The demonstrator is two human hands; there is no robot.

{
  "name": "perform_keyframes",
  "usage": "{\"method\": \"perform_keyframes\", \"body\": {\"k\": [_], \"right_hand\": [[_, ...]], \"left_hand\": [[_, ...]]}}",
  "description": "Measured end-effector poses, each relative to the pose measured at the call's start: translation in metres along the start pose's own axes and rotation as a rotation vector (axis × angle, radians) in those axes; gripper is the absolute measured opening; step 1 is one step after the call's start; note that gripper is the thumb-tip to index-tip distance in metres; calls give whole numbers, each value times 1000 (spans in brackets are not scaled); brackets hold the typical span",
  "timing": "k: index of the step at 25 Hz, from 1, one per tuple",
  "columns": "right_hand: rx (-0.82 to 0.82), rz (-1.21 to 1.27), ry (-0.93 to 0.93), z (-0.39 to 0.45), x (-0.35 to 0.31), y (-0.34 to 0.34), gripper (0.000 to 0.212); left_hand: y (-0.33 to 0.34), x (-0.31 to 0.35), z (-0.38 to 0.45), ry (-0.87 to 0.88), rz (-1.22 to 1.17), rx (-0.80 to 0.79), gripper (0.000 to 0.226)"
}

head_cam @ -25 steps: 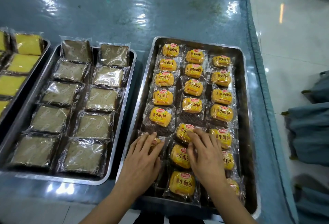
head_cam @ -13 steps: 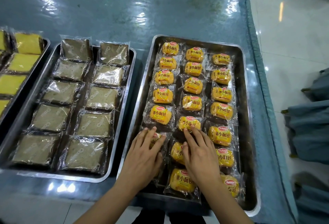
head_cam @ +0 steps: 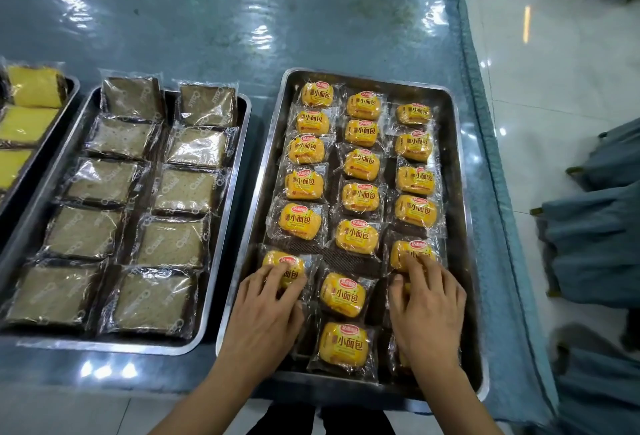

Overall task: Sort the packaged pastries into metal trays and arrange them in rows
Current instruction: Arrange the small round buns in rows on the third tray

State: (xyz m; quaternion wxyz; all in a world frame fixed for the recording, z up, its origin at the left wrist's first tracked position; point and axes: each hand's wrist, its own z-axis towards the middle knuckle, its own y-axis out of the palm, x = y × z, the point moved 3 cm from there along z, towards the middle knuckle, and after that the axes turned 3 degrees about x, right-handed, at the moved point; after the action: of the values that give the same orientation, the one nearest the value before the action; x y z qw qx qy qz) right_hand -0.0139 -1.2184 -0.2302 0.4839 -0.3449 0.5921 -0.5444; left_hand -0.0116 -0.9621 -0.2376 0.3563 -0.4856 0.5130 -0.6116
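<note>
The small yellow buns in clear wrappers lie in three columns inside the right-hand metal tray [head_cam: 460, 171], which stands on the bench [head_cam: 207, 19] under a shiny blue-grey plastic cover. The far part of each column is lined up fairly evenly; the near end is looser.

The left hand [head_cam: 263, 317] rests at the near end of the left column. Its fingers [head_cam: 273, 279] are gently bent and lie on top of the left-column bun [head_cam: 282, 266], pressing on its wrapper rather than closing round it. The right hand [head_cam: 427, 313] lies over the near end of the right column; its fingertips touch the right-column bun [head_cam: 408, 254], and the palm covers at least one more packet below, of which only slivers show. Whether the thumb pinches anything there cannot be told. Between the two hands, two buns of the middle column lie untouched, the upper middle bun [head_cam: 343, 294] tilted slightly and the lower middle bun [head_cam: 343, 344] nearest the tray's front rim.

To the left stands a second metal tray [head_cam: 225, 237] holding brown cake slices [head_cam: 173, 244] in clear wrappers, in two columns, with the farthest pair overhanging the back rim. At the far left edge a third tray [head_cam: 71, 88] is partly in view with yellow cake slices [head_cam: 34, 86]. Right of the bench is a pale tiled floor [head_cam: 554, 54] and some blue-grey fabric [head_cam: 595, 244].
</note>
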Motion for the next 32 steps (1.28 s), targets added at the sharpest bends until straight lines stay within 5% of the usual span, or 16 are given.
{"method": "perform_keyframes", "body": {"k": [10,17,23,32], "right_hand": [[-52,24,-54,-1,3,5,52],[-184,140,-485,-46,-34,1,43],[-212,94,-456,-53,-33,7,47],[-259,100,-452,-41,-29,1,52]], "left_hand": [[4,2,7,-14,29,-144,60],[-4,6,10,-3,43,-126,54],[-3,28,-8,178,33,-176,50],[1,43,-3,160,82,-253,61]]}}
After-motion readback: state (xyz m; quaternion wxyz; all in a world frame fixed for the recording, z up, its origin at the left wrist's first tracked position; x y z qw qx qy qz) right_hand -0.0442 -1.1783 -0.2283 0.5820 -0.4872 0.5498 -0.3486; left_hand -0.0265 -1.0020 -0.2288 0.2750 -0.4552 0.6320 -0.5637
